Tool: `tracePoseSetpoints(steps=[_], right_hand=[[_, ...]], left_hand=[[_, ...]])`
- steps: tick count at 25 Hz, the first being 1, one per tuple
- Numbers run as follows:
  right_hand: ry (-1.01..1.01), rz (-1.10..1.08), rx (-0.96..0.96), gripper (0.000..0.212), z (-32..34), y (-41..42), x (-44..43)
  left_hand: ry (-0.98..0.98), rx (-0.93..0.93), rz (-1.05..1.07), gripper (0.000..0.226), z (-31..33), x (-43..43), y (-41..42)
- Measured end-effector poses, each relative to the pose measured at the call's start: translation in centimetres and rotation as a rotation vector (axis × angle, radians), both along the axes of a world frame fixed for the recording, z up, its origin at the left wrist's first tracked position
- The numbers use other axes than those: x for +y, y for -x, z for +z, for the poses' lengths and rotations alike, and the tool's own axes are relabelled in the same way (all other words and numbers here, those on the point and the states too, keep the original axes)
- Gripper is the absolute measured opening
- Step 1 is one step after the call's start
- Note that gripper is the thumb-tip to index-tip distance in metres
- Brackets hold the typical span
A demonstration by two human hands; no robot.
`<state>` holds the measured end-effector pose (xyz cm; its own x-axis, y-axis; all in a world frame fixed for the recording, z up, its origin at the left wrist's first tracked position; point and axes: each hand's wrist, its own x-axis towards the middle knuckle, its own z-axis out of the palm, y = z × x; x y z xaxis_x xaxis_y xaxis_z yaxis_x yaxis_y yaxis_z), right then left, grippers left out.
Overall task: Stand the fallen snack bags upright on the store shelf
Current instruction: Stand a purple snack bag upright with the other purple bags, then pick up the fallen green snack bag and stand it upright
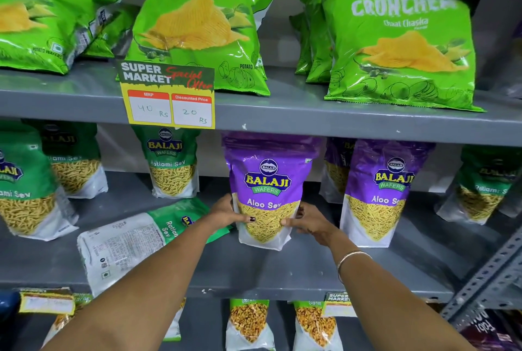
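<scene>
Both hands, left (pixel 226 213) and right (pixel 308 222), gripping upright purple Aloo Sev bag (pixel 267 181), green bag (pixel 135 240) lying flat beside

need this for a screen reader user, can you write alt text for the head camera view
Two bare hands, left and right, hold a purple Aloo Sev bag upright on the grey middle shelf. To its left a green Ratlami Sev bag lies flat, back side up. Green Crunchem chip bags sit on the shelf above.

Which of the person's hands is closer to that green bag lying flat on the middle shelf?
Left. The left hand grips the purple Aloo Sev bag's left edge, right above the fallen green bag's top corner. The right hand holds the purple bag's far side.
</scene>
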<state>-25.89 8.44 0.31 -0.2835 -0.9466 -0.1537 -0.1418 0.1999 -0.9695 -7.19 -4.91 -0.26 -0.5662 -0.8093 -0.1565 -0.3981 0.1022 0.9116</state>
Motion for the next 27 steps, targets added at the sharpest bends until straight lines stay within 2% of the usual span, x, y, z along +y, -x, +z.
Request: tracePoseSetpoints(steps=[6, 10, 12, 13, 15, 16, 18, 20, 22, 25, 27], right_hand=[[0.031, 0.053, -0.028, 0.035, -1.3, 1.0, -1.1], [-0.011, 0.057, -0.019, 0.027, -0.8, 0.8, -1.0], [-0.145, 0.026, 0.013, 0.017, -0.2, 0.5, -0.9], [-0.274, 0.034, 0.058, 0.014, -0.2, 0.3, -0.9], [-0.575, 0.060, 0.183, 0.025, -0.6, -0.3, -0.9], [-0.682, 0.033, 0.175, 0.030, -1.1, -1.2, -1.0], [-0.749, -0.049, 0.103, 0.032, -1.7, -4.4, -1.4], [-0.733, -0.080, 0.010, 0.034, -2.1, -9.0, -2.7], [-0.635, -0.163, -0.136, 0.034, -2.3, -14.7, -5.0], [-0.525, -0.252, -0.212, 0.033, -2.8, -21.2, -7.9], [-0.497, -0.318, -0.298, 0.032, -2.9, -24.4, -9.0]], left_hand=[[0.010, -0.024, 0.043, 0.064, -0.3, 1.1, -0.1], [0.044, -0.104, 0.065, 0.080, -0.2, 2.0, -0.4], [0.071, -0.134, 0.024, 0.083, -0.1, 1.7, -1.4], [0.120, -0.173, 0.006, 0.079, 0.0, 1.2, -2.2], [0.251, -0.294, 0.029, 0.063, 0.4, -0.7, -5.0], [0.303, -0.366, 0.028, 0.056, 0.5, -2.3, -7.2], [0.384, -0.491, 0.040, 0.050, 0.2, -5.5, -11.9], [0.413, -0.592, -0.020, 0.049, 0.1, -7.8, -16.6], [0.289, -0.590, -0.044, 0.032, -1.1, -10.7, -20.5], [0.019, -0.503, -0.162, 0.041, -2.8, -13.3, -22.4], [-0.084, -0.387, -0.166, 0.031, -2.1, -13.0, -23.2]])
